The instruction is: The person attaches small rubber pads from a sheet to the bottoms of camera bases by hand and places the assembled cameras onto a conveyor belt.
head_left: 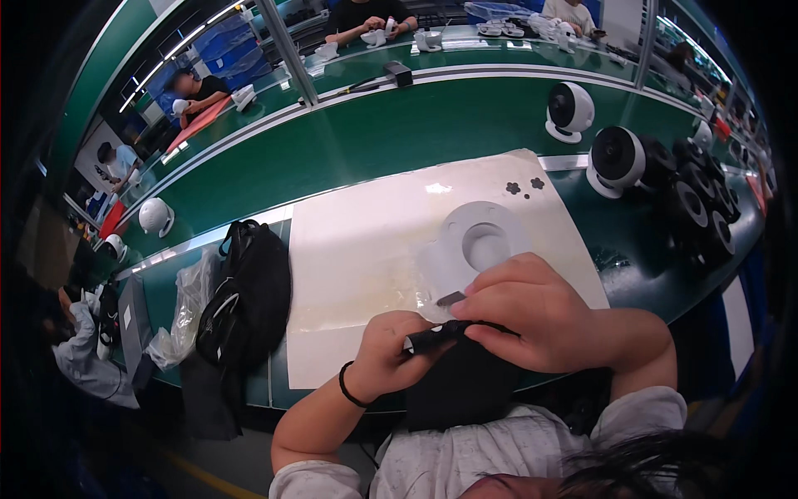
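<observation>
My left hand (389,351) is closed around a black stick-like object (431,338) with a pale end; its exact kind is unclear. My right hand (540,314) is in a pinch beside it, its lower fingertips against the black object's far end. At the right index fingertip is a small flat dark grey piece (451,298). Just beyond my hands, a white round fixture (453,249) with a circular recess lies on the pale work mat (357,249). A black cloth (461,387) hangs below my hands at the table edge.
Small dark flower-shaped pieces (513,189) lie on the mat's far right. A black bag (245,295) and a clear plastic bag (184,308) are at left. White-and-black round devices (617,156) and several black round parts (692,204) stand at right. A metal post (287,54) rises beyond; other people work farther off.
</observation>
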{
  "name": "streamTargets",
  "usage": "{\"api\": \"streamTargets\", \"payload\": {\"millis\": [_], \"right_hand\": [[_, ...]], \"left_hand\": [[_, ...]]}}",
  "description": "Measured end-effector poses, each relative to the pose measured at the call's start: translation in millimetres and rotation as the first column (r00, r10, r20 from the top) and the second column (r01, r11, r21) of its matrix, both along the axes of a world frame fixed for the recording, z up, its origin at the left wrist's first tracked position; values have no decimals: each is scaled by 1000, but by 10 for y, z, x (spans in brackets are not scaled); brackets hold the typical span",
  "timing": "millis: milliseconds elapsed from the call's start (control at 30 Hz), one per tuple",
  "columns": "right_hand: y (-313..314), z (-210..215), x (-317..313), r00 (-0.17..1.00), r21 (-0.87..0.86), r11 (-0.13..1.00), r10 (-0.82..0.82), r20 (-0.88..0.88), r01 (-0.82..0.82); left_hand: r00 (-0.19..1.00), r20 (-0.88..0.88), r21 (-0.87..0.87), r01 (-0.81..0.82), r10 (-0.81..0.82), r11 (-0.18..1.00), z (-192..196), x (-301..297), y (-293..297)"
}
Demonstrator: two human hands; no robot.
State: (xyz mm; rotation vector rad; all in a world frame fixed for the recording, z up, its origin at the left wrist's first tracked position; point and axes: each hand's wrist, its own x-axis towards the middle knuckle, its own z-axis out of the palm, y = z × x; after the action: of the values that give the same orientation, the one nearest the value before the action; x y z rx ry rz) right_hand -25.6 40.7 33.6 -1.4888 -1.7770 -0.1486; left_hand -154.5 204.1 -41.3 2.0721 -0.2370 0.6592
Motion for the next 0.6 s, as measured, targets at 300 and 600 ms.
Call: {"api": "streamTargets", "payload": {"millis": [300, 600], "right_hand": [[33, -178, 26, 960, 178, 967, 138, 244, -184], [111, -282, -21, 966, 241, 959, 192, -171, -147]], "left_hand": [[998, -61, -92, 5, -11, 996, 103, -41, -4], [1000, -20, -4, 8, -8, 1000, 55, -18, 3]]}}
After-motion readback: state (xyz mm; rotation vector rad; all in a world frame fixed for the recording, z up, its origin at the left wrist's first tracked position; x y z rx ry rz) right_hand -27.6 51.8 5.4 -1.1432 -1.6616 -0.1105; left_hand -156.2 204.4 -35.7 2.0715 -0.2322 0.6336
